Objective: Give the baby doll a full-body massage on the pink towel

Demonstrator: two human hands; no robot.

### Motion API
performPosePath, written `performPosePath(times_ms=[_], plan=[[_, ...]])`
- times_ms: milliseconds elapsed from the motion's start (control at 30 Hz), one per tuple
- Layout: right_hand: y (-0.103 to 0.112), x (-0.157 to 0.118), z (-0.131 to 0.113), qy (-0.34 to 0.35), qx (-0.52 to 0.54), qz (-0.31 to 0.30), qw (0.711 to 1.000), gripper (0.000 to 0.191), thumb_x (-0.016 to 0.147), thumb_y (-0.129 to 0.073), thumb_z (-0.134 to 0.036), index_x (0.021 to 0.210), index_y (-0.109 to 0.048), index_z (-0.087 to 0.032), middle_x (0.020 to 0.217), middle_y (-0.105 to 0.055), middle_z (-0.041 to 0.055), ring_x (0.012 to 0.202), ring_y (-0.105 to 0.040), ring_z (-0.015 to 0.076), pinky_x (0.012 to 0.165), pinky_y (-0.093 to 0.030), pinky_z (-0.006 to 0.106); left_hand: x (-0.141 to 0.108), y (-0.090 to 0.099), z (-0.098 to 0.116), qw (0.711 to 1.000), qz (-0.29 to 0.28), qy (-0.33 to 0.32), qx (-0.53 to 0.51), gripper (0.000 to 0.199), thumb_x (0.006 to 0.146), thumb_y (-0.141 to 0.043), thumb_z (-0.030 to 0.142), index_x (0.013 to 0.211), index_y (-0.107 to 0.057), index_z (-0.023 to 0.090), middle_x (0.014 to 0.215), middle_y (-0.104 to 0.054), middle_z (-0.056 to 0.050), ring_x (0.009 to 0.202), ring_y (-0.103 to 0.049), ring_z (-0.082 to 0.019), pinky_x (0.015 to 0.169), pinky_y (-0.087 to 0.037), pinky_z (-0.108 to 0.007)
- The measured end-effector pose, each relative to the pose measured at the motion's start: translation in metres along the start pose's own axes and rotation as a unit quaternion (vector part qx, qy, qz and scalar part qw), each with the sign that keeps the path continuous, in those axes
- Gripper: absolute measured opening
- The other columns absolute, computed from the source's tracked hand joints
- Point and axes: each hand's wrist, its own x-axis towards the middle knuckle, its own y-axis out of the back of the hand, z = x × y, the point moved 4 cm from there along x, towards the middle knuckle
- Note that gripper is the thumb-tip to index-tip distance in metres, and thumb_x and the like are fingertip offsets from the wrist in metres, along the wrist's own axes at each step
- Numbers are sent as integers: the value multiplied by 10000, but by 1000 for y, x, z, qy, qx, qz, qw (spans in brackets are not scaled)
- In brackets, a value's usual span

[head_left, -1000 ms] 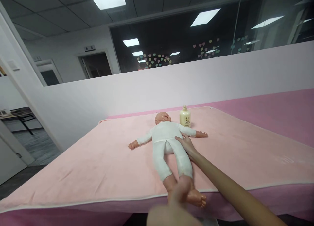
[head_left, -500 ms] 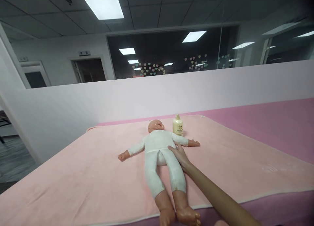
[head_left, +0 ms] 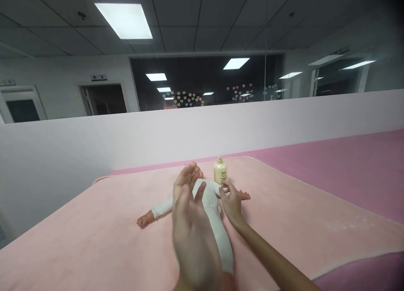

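Observation:
A baby doll (head_left: 217,223) in a white suit lies on its back on a peach-pink blanket (head_left: 104,240), arms spread out. In the foreground my left hand (head_left: 192,228) is raised over the doll, slightly blurred, fingers stretched and thumb apart, holding nothing. It covers part of the doll's head, trunk and one leg. My right hand (head_left: 232,203) is beside the doll's trunk, by the sleeve on the right, with half-curled fingers and a gap between thumb and forefinger. Whether its fingertips touch the sleeve I cannot tell. A pale yellow pump bottle (head_left: 220,170) stands upright just beyond that sleeve.
A low white wall (head_left: 151,135) runs behind the blanket, with glass above it. The pink mat (head_left: 347,160) shows along the right side and at the lower right corner. Beyond are a doorway (head_left: 105,99) and a dark window with heart stickers (head_left: 186,98).
My left hand has come up into view in front of the doll. My right hand has lifted from the doll's side toward its sleeve, fingers more curled. The view has shifted slightly.

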Motion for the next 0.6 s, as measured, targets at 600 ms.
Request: performPosePath(times_ms=[600], plan=[[-41, 184, 37, -90, 140, 14, 986, 238, 672, -546, -351, 780, -682, -188, 864, -674, 25, 842, -600, 178, 801, -438, 308, 162, -35, -233, 878, -42, 472, -68, 302, 867, -381, 347, 911, -620, 167, 1216, -574, -60, 1128, -522, -148, 898, -470, -245]])
